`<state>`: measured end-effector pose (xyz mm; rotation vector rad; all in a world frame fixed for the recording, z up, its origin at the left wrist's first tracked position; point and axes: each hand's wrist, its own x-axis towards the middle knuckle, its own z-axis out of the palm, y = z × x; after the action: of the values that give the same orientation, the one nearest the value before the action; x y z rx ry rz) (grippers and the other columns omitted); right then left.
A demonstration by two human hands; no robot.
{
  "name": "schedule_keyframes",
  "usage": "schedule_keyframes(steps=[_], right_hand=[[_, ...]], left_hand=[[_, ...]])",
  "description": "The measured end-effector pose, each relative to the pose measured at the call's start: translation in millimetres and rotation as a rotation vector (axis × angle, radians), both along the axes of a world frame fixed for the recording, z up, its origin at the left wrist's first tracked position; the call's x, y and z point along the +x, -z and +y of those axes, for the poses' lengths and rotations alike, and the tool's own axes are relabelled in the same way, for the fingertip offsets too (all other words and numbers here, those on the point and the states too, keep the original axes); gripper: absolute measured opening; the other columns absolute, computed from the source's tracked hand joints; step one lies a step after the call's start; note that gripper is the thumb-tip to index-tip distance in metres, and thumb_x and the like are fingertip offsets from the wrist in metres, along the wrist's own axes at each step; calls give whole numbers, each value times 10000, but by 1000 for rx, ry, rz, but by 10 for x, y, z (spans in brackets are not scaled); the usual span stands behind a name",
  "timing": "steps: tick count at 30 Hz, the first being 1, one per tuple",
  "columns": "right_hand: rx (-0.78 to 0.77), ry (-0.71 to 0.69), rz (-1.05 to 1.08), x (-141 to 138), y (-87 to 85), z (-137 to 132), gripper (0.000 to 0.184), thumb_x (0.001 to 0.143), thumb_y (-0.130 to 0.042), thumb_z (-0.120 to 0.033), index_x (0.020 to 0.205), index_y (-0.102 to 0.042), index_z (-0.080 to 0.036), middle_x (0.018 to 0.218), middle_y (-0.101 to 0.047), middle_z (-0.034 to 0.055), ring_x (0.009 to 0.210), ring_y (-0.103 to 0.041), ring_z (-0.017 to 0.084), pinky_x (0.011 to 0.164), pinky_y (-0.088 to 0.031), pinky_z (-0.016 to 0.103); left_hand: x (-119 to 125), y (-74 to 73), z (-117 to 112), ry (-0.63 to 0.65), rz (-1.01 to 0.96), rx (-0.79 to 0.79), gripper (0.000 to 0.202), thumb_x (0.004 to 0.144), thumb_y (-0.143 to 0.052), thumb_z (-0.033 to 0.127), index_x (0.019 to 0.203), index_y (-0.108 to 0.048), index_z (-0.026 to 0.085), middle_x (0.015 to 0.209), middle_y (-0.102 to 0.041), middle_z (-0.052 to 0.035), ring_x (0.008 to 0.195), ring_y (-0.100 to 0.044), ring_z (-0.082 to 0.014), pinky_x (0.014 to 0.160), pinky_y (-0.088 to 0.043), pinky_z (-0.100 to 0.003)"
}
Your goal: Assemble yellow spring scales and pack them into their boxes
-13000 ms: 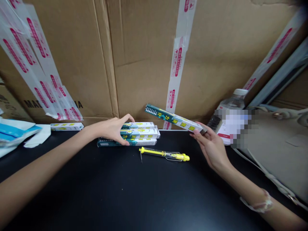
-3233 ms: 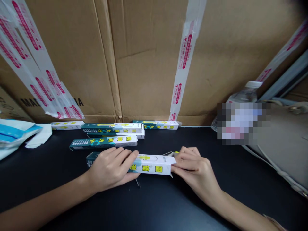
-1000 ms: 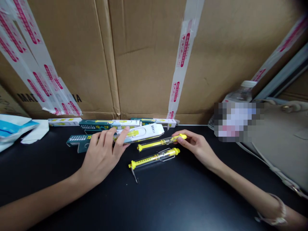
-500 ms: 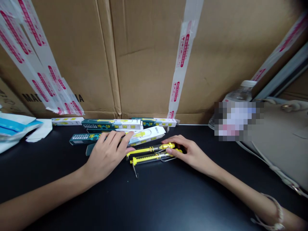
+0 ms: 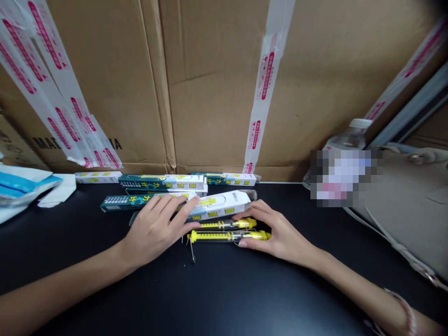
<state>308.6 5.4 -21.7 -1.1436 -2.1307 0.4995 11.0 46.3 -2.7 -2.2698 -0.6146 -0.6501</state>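
Observation:
Two yellow, clear-tubed spring scales [image 5: 212, 236] lie side by side on the black table, a metal hook hanging off the left end of the nearer one. My right hand [image 5: 276, 231] grips them at their right ends, thumb on the near side and fingers on the far side. Just behind them is a long white and green spring scale box [image 5: 227, 205], its right end flap open. My left hand [image 5: 157, 224] is closed over this box, fingers on top and thumb at the near side. The hand hides the box's middle.
More spring scale boxes [image 5: 163, 181] lie behind, along a large taped cardboard box [image 5: 217, 93]. White and blue packaging [image 5: 24, 184] is at the left. A clear bottle [image 5: 350, 135] and a beige bag [image 5: 402, 200] stand at the right.
The box under my left hand has shifted right, its open end now reaching above my right fingers. The two spring scales have turned more level, and my right hand has come slightly nearer.

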Motion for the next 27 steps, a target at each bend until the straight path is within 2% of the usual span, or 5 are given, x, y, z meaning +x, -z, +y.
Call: schedule_keyframes(steps=[5,10,17,22,27], right_hand=[[50,67,91,22,-1,-25,628,774,-782,-484,1309,-547,-254,1139,-675,91,1030,-644,283,879,-523,410],[106,101,148,-46,-37,-95,369,863,-708,-391,1204,-647,-266,1069,-726,73,953,-674,263,843,-537,388],[90,236,255,-35,44,-76,390,902,-675,-375,1280,-639,-285,1248,-705,72,1080,-672,285,931,-540,426],[4,303,458,4,93,7,499,897,-677,-381,1368,-541,-286,1201,-721,75,1086,-679,274,969,-540,470],[-72,292,637,-40,32,3,376,760,-811,-377,1085,-669,-253,1030,-755,61,972,-710,264,893,-584,441]], left_hand=[[2,-42,-33,124,52,47,396,930,-647,361,1262,-597,150,1046,-725,-118,908,-687,-255,759,-503,-383],[7,-54,-27,168,49,43,413,908,-677,357,1250,-620,133,1001,-720,-126,878,-699,-256,740,-524,-379],[17,-28,-19,118,17,39,417,931,-646,330,1278,-594,105,1066,-721,-148,920,-703,-269,771,-530,-384],[5,13,3,47,-39,-11,390,956,-603,312,1261,-586,70,1084,-715,-155,919,-695,-260,799,-522,-371],[3,64,30,-41,-83,-119,337,972,-570,260,1268,-581,99,1160,-690,-158,1012,-670,-280,864,-492,-418]])
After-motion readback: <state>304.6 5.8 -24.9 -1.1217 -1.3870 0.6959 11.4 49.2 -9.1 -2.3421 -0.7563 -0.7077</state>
